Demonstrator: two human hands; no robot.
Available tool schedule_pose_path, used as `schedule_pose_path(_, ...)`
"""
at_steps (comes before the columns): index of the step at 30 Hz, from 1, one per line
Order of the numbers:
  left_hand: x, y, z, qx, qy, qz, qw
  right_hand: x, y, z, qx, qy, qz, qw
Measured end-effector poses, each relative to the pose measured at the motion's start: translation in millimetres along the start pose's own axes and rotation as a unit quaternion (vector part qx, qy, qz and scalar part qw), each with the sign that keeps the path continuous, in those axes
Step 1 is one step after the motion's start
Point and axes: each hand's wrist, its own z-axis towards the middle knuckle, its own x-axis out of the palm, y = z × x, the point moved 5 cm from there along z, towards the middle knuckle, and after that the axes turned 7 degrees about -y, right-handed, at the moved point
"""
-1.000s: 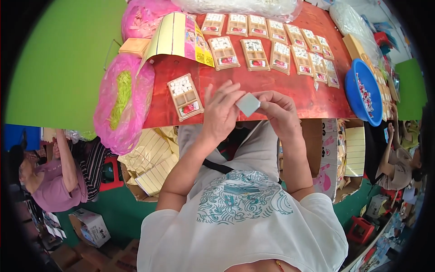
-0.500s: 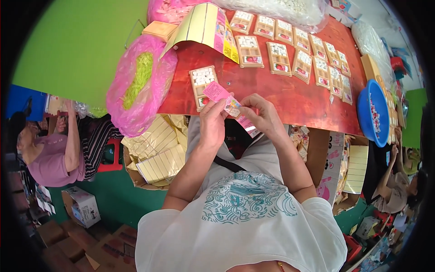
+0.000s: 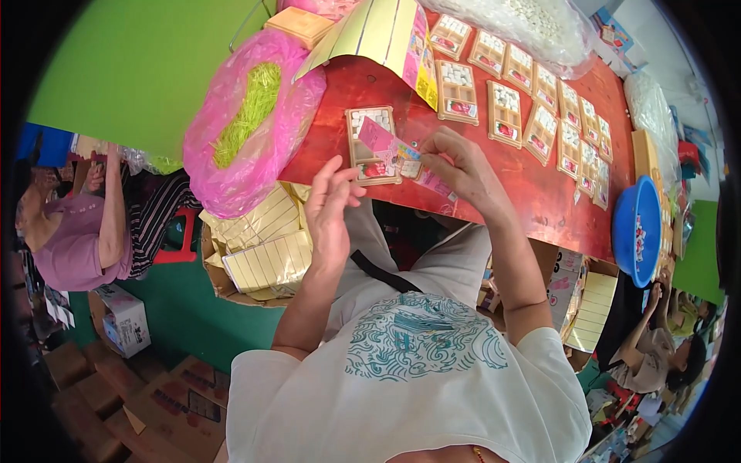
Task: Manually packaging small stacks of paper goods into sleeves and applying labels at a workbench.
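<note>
My right hand (image 3: 467, 171) pinches a long pink printed card strip (image 3: 377, 137) near its middle, over the near edge of the red table. The strip slants across a tan compartment tray (image 3: 387, 117) and hides part of it. White pieces fill the tray's far part, and a red strawberry picture shows in its near part. My left hand (image 3: 330, 212) is raised just left of the tray's near end, fingers apart, holding nothing.
Several filled trays (image 3: 505, 113) stand in rows to the right on the red table (image 3: 540, 197). A pink bag of green shreds (image 3: 204, 158) lies left, beside bent yellow printed sheets (image 3: 363, 38). A blue basin (image 3: 624, 231) sits at the right edge. Co-workers sit on both sides.
My left hand has let go of the pink card strip and drawn back left, its fingers spreading. The right hand keeps the strip. The whole view has shifted slightly.
</note>
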Motion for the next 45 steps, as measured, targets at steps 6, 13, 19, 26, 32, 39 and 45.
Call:
schedule_pose_path(6,-5.3,-41.4,6.5,0.406,-0.043,0.439,0.8,25.2,5.9,41.7,-0.093,0.144,-0.02,0.985)
schedule_pose_path(13,-22.4,-26.5,41.7,0.136,-0.006,0.132,0.982,40.8,-3.4,56.3,-0.186,0.152,-0.146,0.96)
schedule_pose_path(19,-23.7,-17.1,56.7,0.079,-0.025,0.088,0.993,53.4,-26.2,70.7,-0.155,0.153,-0.229,0.949)
schedule_pose_path(26,-28.5,-13.8,60.0,0.111,-0.042,0.124,0.985,57.0,-35.2,76.1,-0.138,0.156,-0.268,0.941)
schedule_pose_path(32,-7.2,-29.5,44.3,0.338,-0.039,0.393,0.854,63.1,-38.6,76.5,-0.148,0.138,-0.324,0.924)
schedule_pose_path(39,35.5,-1.3,30.1,0.421,0.106,0.58,0.689,67.2,-35.7,74.6,-0.18,0.1,-0.351,0.913)
schedule_pose_path(45,35.6,12.5,30.3,0.409,0.116,0.631,0.649,70.8,-29.3,71.9,-0.188,0.073,-0.379,0.903)
